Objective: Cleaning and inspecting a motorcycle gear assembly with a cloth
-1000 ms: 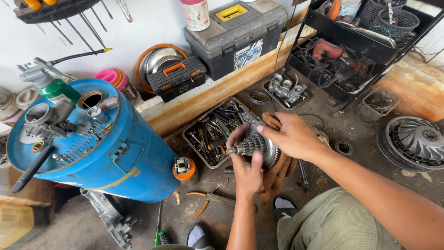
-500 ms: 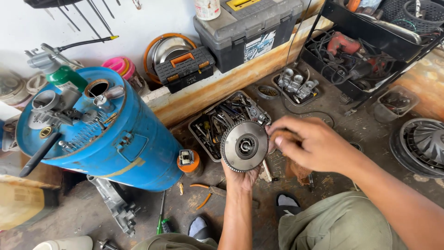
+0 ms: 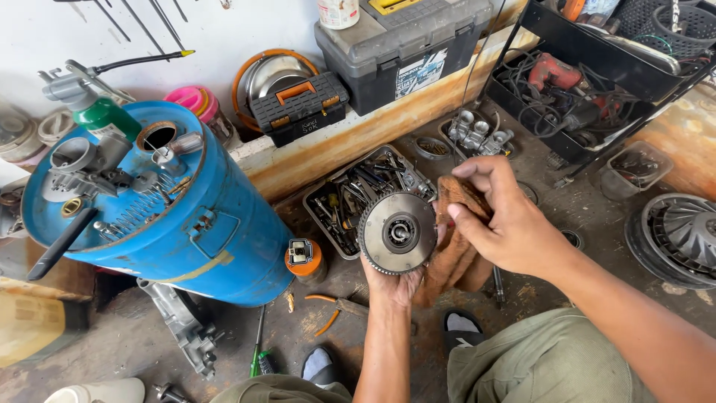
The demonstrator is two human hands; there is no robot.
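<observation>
Left hand: your left hand (image 3: 394, 282) is under the toothed metal disc (image 3: 397, 233), palm up, fingers closed around its lower rim; the disc is held face-up toward you.
Right hand: your right hand (image 3: 501, 224) is closed on a brown rag (image 3: 456, 246), thumb and fingers pinching the cloth against the disc's right edge.
Disc: round, grey, fine teeth all round the rim, a dark hub in the middle. It is off the floor, above the near edge of the parts tray (image 3: 358, 195).
Rag: hangs down from your right hand, behind and to the right of the disc, touching it.
Tray: open, full of small tools, on the floor just beside the blue drum (image 3: 216, 239).
Drum: lies tilted at the left, with springs and metal parts on its top face.
Small can: an orange can (image 3: 304, 259) stands on the floor between drum and disc.
Ledge: a grey toolbox (image 3: 406, 46) and a small black-and-orange case (image 3: 298, 104) sit along the far wall's ledge.
</observation>
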